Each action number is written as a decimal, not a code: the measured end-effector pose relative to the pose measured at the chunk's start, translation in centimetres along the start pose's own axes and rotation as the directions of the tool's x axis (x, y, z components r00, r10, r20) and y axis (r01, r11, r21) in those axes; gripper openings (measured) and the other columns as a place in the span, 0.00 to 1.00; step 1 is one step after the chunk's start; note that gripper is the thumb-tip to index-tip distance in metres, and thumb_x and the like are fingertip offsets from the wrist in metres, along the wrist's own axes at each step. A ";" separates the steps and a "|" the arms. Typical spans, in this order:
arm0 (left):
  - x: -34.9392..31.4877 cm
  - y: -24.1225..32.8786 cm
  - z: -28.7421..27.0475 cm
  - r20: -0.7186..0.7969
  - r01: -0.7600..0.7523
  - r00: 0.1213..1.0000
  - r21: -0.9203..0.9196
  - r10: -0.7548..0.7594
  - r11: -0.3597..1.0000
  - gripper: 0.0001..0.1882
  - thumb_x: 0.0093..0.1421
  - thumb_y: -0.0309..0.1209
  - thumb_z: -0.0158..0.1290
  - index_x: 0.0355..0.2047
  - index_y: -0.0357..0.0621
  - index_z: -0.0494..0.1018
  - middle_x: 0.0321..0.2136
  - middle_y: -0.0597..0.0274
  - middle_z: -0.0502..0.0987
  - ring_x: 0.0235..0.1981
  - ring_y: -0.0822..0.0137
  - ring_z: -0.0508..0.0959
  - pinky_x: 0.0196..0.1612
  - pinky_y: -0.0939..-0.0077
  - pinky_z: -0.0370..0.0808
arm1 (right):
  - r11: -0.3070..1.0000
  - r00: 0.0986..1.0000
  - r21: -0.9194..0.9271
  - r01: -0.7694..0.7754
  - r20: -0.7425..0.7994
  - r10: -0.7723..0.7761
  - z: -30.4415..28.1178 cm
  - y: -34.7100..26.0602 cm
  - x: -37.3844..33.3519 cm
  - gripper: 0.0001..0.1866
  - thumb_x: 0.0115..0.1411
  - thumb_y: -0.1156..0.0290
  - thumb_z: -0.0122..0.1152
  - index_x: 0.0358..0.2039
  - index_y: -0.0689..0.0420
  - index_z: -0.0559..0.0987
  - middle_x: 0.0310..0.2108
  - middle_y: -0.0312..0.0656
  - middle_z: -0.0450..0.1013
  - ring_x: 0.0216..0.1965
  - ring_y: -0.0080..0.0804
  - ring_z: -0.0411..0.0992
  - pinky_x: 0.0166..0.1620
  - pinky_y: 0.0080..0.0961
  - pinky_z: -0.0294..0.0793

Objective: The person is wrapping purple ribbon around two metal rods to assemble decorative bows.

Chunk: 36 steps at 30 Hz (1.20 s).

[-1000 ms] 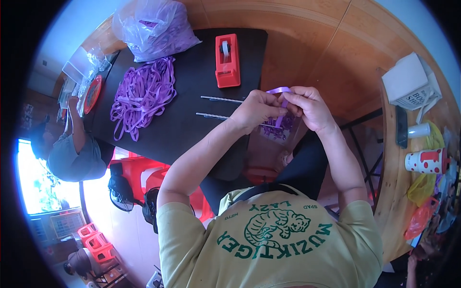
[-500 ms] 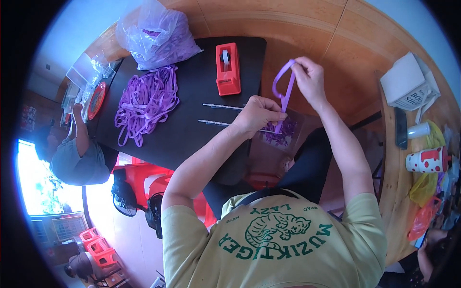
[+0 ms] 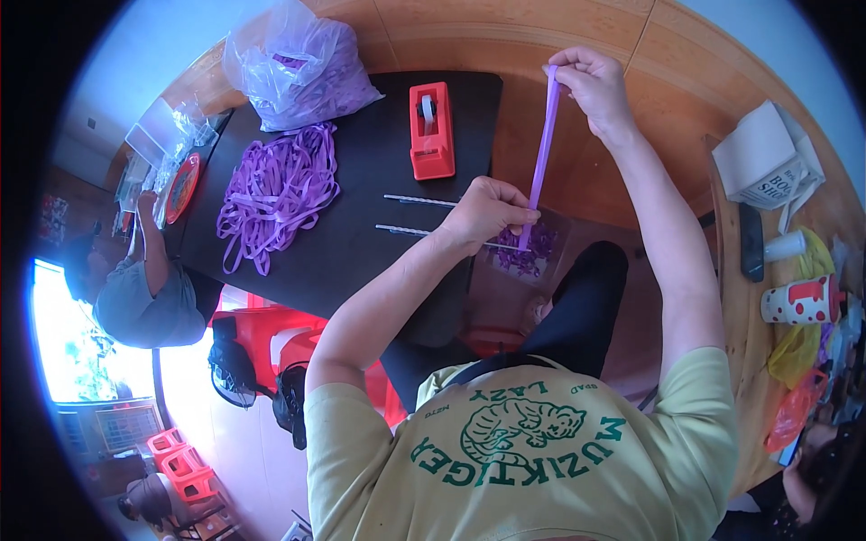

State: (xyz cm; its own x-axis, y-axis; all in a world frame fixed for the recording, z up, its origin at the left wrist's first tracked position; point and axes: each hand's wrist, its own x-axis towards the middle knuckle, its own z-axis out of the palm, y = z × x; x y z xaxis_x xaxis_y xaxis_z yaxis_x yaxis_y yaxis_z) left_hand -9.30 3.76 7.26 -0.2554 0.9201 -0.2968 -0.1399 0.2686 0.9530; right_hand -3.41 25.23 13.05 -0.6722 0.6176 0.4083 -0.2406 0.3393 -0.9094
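1. Ribbon (image 3: 542,144) stretches between your hands: left hand (image 3: 490,214) pinched near its lower end, right hand (image 3: 592,88) clamped on its upper end, farther forward.
2. Overpulling could slip it from your left hand or bend the thin rod (image 3: 403,231) beneath.
3. Lettering marks your shirt (image 3: 523,451) and the white box (image 3: 765,153) right of your right hand.

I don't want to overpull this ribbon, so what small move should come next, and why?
Probably lower your right hand, easing the upper end of the purple ribbon back toward your left hand: the strip runs straight between both pinching hands with no visible slack, so pulling farther seems unneeded.
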 end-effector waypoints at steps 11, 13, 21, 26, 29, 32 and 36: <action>1.7 0.7 -0.4 0.005 0.030 1.000 0.030 -0.030 0.999 0.03 0.54 0.23 0.59 0.26 0.36 0.78 0.20 0.63 0.78 0.17 0.79 0.72 0.19 0.89 0.63 | 0.932 0.934 0.080 -0.353 0.091 0.346 -1.1 -1.8 0.3 0.09 0.54 0.75 0.53 0.35 0.55 0.78 0.26 0.33 0.75 0.27 0.15 0.70 0.29 0.13 0.66; 1.8 0.6 -0.4 0.011 0.010 1.000 0.014 -0.011 1.000 0.02 0.53 0.22 0.59 0.26 0.35 0.78 0.21 0.62 0.78 0.17 0.78 0.72 0.19 0.89 0.63 | 0.906 0.903 0.087 -0.415 0.162 0.398 -1.4 -2.1 0.6 0.11 0.54 0.75 0.52 0.38 0.55 0.77 0.27 0.33 0.75 0.27 0.16 0.70 0.30 0.14 0.67; 2.2 0.0 -0.3 0.013 0.030 0.999 -0.061 -0.030 0.998 0.02 0.53 0.22 0.59 0.25 0.36 0.77 0.21 0.62 0.78 0.18 0.78 0.73 0.18 0.90 0.61 | 0.894 0.895 0.215 -0.393 0.313 0.318 -2.5 -0.7 1.1 0.12 0.55 0.75 0.52 0.41 0.59 0.76 0.28 0.35 0.74 0.27 0.19 0.70 0.33 0.17 0.70; 2.1 0.3 0.0 -0.008 0.030 1.000 -0.051 -0.030 0.998 0.02 0.53 0.22 0.59 0.25 0.37 0.77 0.20 0.62 0.78 0.17 0.78 0.73 0.17 0.90 0.61 | 0.977 0.963 0.109 -0.181 0.221 0.154 -2.1 0.7 0.6 0.10 0.55 0.78 0.52 0.38 0.59 0.77 0.27 0.35 0.74 0.26 0.19 0.69 0.35 0.16 0.70; 2.0 0.2 0.0 -0.030 0.037 0.999 -0.044 -0.038 0.998 0.02 0.53 0.22 0.59 0.25 0.37 0.77 0.20 0.62 0.78 0.17 0.78 0.73 0.17 0.90 0.61 | 0.974 0.949 0.096 -0.203 0.266 0.172 -3.1 0.0 0.6 0.11 0.53 0.79 0.53 0.39 0.60 0.76 0.26 0.35 0.73 0.25 0.19 0.69 0.34 0.16 0.70; 1.9 0.2 -0.2 -0.042 0.022 0.999 -0.039 -0.024 0.999 0.02 0.53 0.22 0.58 0.24 0.36 0.77 0.20 0.62 0.78 0.17 0.78 0.73 0.17 0.90 0.61 | 0.910 0.833 0.134 -0.392 0.471 0.290 -4.3 -1.7 0.8 0.14 0.53 0.78 0.54 0.42 0.62 0.75 0.23 0.34 0.71 0.23 0.19 0.68 0.31 0.16 0.69; 2.1 0.0 -0.6 -0.041 0.045 0.998 -0.052 -0.047 0.998 0.02 0.54 0.21 0.58 0.24 0.36 0.77 0.20 0.62 0.78 0.17 0.78 0.72 0.17 0.90 0.61 | 0.803 0.708 0.304 -0.513 0.679 0.195 -4.3 -3.0 0.4 0.22 0.55 0.76 0.52 0.51 0.64 0.67 0.18 0.31 0.65 0.17 0.17 0.61 0.29 0.16 0.67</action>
State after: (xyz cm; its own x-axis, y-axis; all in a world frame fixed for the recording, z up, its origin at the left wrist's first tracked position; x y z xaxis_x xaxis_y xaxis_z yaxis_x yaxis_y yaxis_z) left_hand -10.39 5.51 6.57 -0.2876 0.8939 -0.3439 -0.2006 0.2949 0.9342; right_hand 0.04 27.52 16.32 -0.9981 0.0215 0.0573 -0.0609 -0.2599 -0.9637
